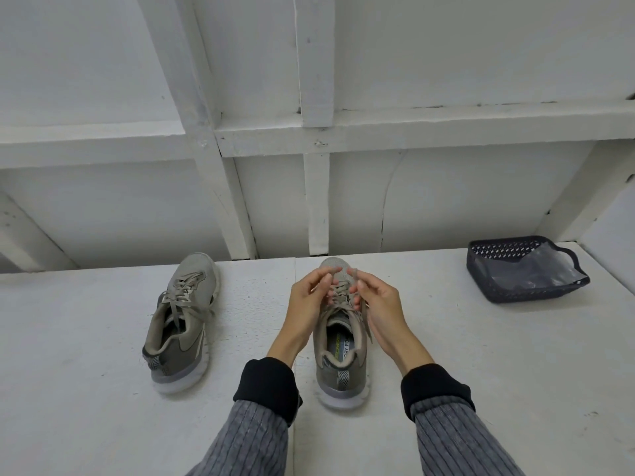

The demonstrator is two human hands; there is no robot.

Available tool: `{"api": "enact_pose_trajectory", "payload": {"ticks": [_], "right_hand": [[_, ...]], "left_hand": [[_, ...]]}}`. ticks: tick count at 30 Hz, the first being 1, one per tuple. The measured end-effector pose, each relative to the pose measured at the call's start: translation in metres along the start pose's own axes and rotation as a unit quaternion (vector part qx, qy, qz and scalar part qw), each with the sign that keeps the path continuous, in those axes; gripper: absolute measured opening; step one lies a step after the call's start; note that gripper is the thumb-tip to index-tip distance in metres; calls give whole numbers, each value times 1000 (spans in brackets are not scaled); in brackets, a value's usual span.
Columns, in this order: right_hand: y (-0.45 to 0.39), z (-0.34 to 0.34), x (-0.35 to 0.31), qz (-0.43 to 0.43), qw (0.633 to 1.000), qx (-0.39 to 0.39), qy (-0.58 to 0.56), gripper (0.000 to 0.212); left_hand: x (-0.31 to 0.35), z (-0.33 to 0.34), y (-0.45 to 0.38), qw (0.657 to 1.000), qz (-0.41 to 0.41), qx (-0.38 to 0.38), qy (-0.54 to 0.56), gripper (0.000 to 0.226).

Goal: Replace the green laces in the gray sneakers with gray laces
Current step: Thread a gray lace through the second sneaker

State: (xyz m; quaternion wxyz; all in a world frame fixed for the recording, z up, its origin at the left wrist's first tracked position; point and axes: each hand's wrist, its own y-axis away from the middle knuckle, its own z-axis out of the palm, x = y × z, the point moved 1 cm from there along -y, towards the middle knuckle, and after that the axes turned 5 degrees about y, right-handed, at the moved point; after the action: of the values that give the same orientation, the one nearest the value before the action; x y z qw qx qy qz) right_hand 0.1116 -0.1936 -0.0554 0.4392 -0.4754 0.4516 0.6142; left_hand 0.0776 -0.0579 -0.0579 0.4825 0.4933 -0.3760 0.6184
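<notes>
- Two gray mesh sneakers point(184, 321) point(340, 341) stood on the white surface point(481, 355): one at 9 o'clock, one centre.
- Two hands' grips, left point(309, 300) and right point(376, 300), pinched the centre sneaker's gray laces point(338, 297).
- One dark plastic basket point(525, 273) sat at 3 o'clock.

A white counter point(103, 389) with a faint seam running front to back fills the lower view. At its far right corner sits a dark perforated plastic basket point(494, 269), holding a crumpled clear plastic bag point(546, 269). Behind rises a white-painted wall point(481, 56) crossed by wooden framing beams point(316, 60).
</notes>
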Motion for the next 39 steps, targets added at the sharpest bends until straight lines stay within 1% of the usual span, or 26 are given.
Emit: {"api": "enact_pose_trajectory", "payload": {"ticks": [2,4,5,7,11,15,17,19,21,23,24,25,26,27,28,29,30,31,32,34,37,39], "right_hand": [[-1,-1,1,12,1000,13,14,16],[-1,-1,2,26,999,21,12,13],[-2,-2,3,30,999,23,14,12],[-2,-3,5,36,999,20,9,12],[0,-4,6,44,998,-18,-40,16],[3,-3,3,52,992,-43,-102,18],[3,-3,4,40,995,-41,-79,19],[2,-2,5,33,998,-24,-57,21],[0,-1,6,42,994,-13,-101,20],[2,1,5,55,986,-25,-153,18],[3,1,5,49,988,-41,-143,17],[4,0,4,27,993,-63,-92,17],[5,-1,2,-11,996,-84,6,17],[4,-3,0,-55,984,-98,135,18],[3,-4,-1,-98,957,-98,254,18],[1,-6,0,-140,925,-87,343,17],[1,-6,-1,-183,896,-66,399,16],[0,-6,0,-218,874,-39,432,17],[0,-5,1,-242,861,-14,447,18],[2,-3,4,-263,860,22,436,17],[4,1,8,-274,882,56,378,17],[6,4,8,-266,901,64,336,17]], "left_hand": [[0,-1,2,1000,-5,-14,-15,16],[2,-1,4,999,-12,-22,-19,6],[3,0,4,999,-18,-24,-15,5],[7,-1,4,999,-21,-30,-23,13],[6,-4,-1,995,-19,-47,-80,6],[3,-3,-6,993,-17,-53,-104,5],[4,-1,-6,991,-10,-55,-121,6],[5,-2,-6,988,-5,-68,-138,5],[6,-5,-6,986,-13,-92,-139,3],[5,-9,-7,987,-42,-101,-120,7],[5,-11,-8,988,-57,-94,-106,10],[4,-13,-9,990,-72,-82,-87,12],[4,-14,-10,992,-85,-69,-64,15],[3,-15,-11,993,-91,-58,-49,17],[2,-15,-12,994,-91,-50,-45,18],[2,-15,-13,994,-86,-42,-51,19],[1,-14,-12,995,-78,-34,-57,20],[1,-13,-12,995,-69,-29,-60,21],[1,-12,-11,996,-66,-28,-62,23],[3,-10,-11,993,-72,-44,-77,28],[5,-10,-13,989,-87,-71,-100,21],[5,-8,-14,987,-73,-58,-129,14]]}}
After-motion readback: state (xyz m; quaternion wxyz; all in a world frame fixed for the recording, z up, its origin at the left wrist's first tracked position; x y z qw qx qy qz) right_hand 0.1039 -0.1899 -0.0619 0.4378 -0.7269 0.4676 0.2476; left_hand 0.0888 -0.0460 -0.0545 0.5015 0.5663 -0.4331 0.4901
